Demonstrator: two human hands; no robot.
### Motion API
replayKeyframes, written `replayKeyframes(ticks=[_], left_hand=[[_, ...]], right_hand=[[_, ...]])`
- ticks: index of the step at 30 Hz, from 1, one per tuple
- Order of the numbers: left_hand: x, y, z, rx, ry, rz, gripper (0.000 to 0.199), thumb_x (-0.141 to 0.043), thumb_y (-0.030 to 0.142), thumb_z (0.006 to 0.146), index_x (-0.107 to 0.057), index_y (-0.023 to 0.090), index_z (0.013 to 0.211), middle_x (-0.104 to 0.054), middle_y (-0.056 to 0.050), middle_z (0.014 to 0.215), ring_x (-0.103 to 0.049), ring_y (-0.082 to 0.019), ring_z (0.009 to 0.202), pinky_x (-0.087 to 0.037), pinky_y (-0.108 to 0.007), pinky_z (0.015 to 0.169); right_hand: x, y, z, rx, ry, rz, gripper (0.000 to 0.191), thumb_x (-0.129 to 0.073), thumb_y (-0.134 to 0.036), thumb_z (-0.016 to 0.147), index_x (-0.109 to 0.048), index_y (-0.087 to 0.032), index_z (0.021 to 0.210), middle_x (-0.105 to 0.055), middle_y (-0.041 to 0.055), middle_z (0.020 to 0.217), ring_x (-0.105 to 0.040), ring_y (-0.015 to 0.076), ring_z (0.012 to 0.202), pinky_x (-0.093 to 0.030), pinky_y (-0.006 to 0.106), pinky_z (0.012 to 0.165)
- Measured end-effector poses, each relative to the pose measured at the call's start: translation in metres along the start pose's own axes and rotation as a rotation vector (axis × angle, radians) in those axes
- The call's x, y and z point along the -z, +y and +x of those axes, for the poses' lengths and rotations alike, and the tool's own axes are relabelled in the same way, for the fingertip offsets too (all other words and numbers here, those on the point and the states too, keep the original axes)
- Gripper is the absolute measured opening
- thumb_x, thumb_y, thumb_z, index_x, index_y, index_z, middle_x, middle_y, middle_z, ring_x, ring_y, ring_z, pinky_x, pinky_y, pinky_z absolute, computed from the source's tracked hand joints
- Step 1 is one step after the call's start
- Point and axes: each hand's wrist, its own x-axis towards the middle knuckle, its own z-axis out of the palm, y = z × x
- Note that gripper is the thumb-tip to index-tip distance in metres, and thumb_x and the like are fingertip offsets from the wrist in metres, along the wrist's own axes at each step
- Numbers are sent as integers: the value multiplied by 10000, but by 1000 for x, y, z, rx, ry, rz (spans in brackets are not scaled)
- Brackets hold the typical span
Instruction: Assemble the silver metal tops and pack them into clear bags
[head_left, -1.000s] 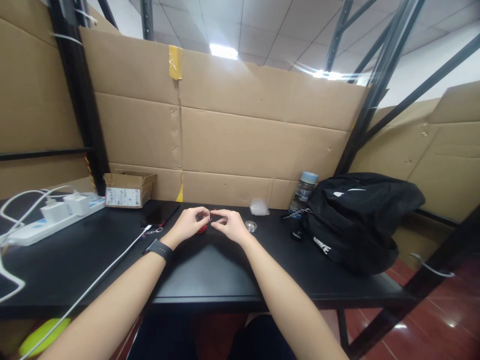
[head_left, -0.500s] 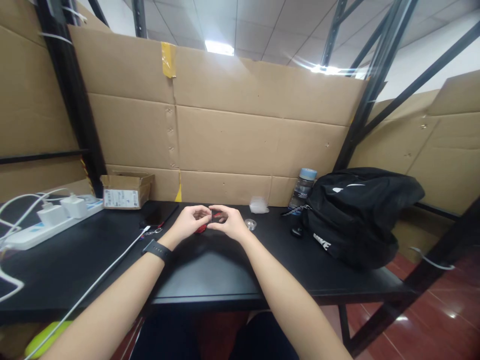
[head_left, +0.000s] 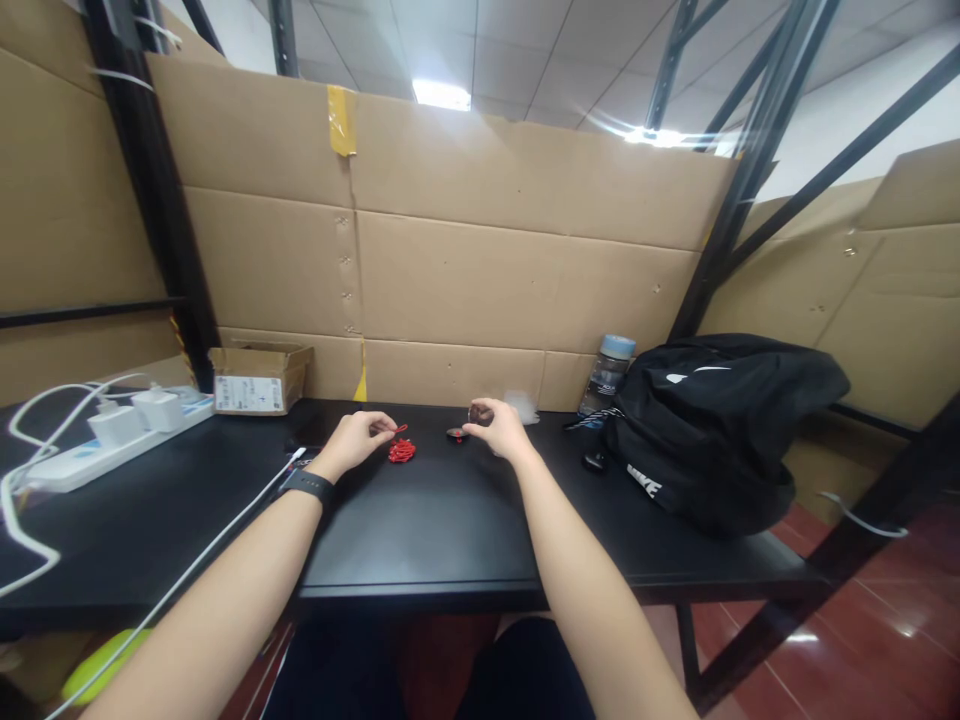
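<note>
My left hand (head_left: pixel 361 442), a dark watch at its wrist, pinches a thin red loop (head_left: pixel 400 429) between thumb and fingertips. Just below it, a small heap of red bands or cord (head_left: pixel 402 451) lies on the black table (head_left: pixel 420 530). To the right, my right hand (head_left: pixel 496 428) is closed with thumb and fingers around a small clear, round-edged piece (head_left: pixel 475 414), partly hidden by the fingers. Close to that thumb is a small dark round object (head_left: pixel 456 435) with a bit of red on it; its kind is not clear.
A crumpled clear plastic piece (head_left: pixel 522 407) lies behind my right hand. On the right are a water bottle (head_left: pixel 604 375), a black backpack (head_left: pixel 720 430) and a small black object (head_left: pixel 594 460). An open cardboard box (head_left: pixel 259 380), white power strip (head_left: pixel 67 465) and white cable (head_left: pixel 202 560) occupy the left.
My hands have moved apart, uncovering the red heap. The left now pinches a red loop. The clear round piece no longer shows on the table beside the right hand.
</note>
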Motion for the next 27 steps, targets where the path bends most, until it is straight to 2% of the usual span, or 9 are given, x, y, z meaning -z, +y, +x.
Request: replayKeyframes(ticks=[3,9,17,27], left_hand=[[-2,-3,1,-38,-44,16,274,-653,457,760,-767,226,853,-793,-46,871,-720,-246,844,-526,-312,794],[-5,-5,3,-71,-72,35,250,-644,435,774,-791,245,840,-795,-41,875,-713,-243,848,-517,-303,809],[-7,-10,5,-77,-86,40,243,-647,433,776,-810,268,846,-803,-29,922,-719,-250,920,-512,-312,892],[-7,-8,4,-95,-98,47,240,-621,358,782,-804,259,903,-801,-37,956,-728,-250,913,-526,-328,876]], right_hand=[[17,14,0,-65,-48,-117,501,-884,-315,656,-748,-194,1122,-770,68,1014,-706,229,967,-530,331,899],[34,35,-4,-177,-155,-160,382,-869,-290,653,-783,-170,1006,-771,32,866,-708,179,810,-504,247,733],[37,40,-6,-263,-252,-196,445,-917,-299,583,-783,-134,974,-770,68,889,-701,192,823,-489,240,701],[35,41,-8,-265,-325,-166,543,-922,-255,592,-749,-117,1088,-750,68,939,-680,166,800,-484,237,703]])
